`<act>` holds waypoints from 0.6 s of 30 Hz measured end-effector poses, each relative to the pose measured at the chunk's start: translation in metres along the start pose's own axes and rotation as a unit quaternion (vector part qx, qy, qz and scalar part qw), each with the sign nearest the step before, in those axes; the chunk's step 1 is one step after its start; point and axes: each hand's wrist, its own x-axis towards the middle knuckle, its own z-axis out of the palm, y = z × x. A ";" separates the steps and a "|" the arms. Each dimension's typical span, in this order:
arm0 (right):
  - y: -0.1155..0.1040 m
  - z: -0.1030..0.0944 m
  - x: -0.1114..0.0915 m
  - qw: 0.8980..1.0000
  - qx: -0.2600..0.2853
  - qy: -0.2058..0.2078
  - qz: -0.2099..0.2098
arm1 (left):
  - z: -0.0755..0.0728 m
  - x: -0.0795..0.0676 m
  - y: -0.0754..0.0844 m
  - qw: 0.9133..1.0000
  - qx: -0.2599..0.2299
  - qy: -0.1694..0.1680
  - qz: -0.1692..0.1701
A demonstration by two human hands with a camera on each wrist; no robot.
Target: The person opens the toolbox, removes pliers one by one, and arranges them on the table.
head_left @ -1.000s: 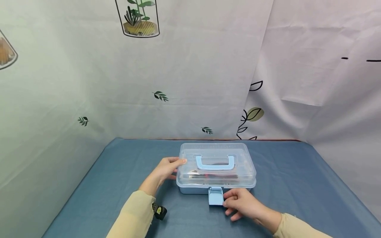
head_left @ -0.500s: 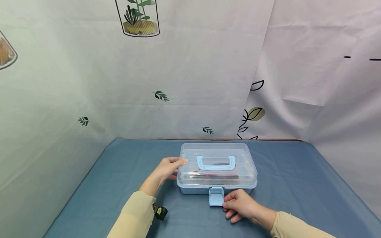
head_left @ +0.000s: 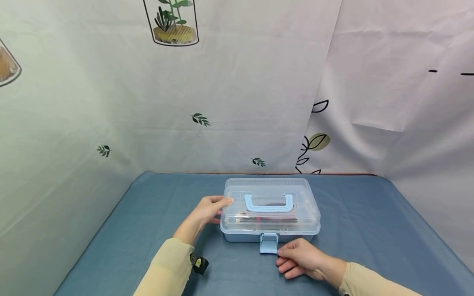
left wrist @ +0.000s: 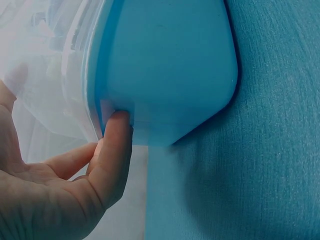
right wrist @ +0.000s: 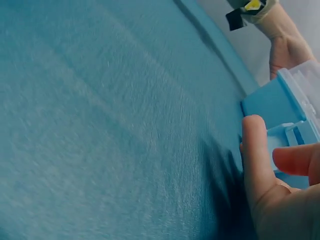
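Observation:
A plastic storage box [head_left: 272, 225] with a clear lid, light-blue base and folding blue handle [head_left: 269, 209] sits on the cloth. The lid is down, and slim items show dimly through it. My left hand [head_left: 205, 211] grips the box's left end. Its thumb lies on the lid, while its fingers [left wrist: 116, 145] reach the blue side wall under the rim. At the front, the blue latch [head_left: 268, 244] sticks outward, unfastened. My right hand [head_left: 300, 257] pinches the latch's right edge, thumb [right wrist: 295, 159] against it and other fingers curled below.
Blue cloth [head_left: 163, 246] covers the table. Behind and at both sides hangs a pale curtain [head_left: 237, 90] printed with leaves and jars. A black strap device [head_left: 199, 263] is worn at the left wrist, by the cream sleeve [head_left: 164, 265].
The latch flap has tipped up slightly, its lower edge now higher in the head view. My right hand has shifted a little with it; the left hand keeps its place on the box.

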 end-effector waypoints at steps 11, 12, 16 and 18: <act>-0.005 -0.004 -0.010 0.993 0.085 -0.085 -0.005 | 0.000 0.000 0.000 1.000 0.005 0.001 0.002; -0.006 -0.005 -0.011 0.993 0.085 -0.086 -0.005 | 0.000 0.000 0.000 1.000 0.005 0.001 0.003; -0.011 -0.007 -0.013 0.993 0.079 -0.086 -0.013 | 0.000 0.000 0.000 1.000 0.006 0.001 0.003; -0.014 -0.007 -0.015 0.993 0.074 -0.088 -0.016 | 0.000 0.000 0.000 1.000 0.008 0.000 0.004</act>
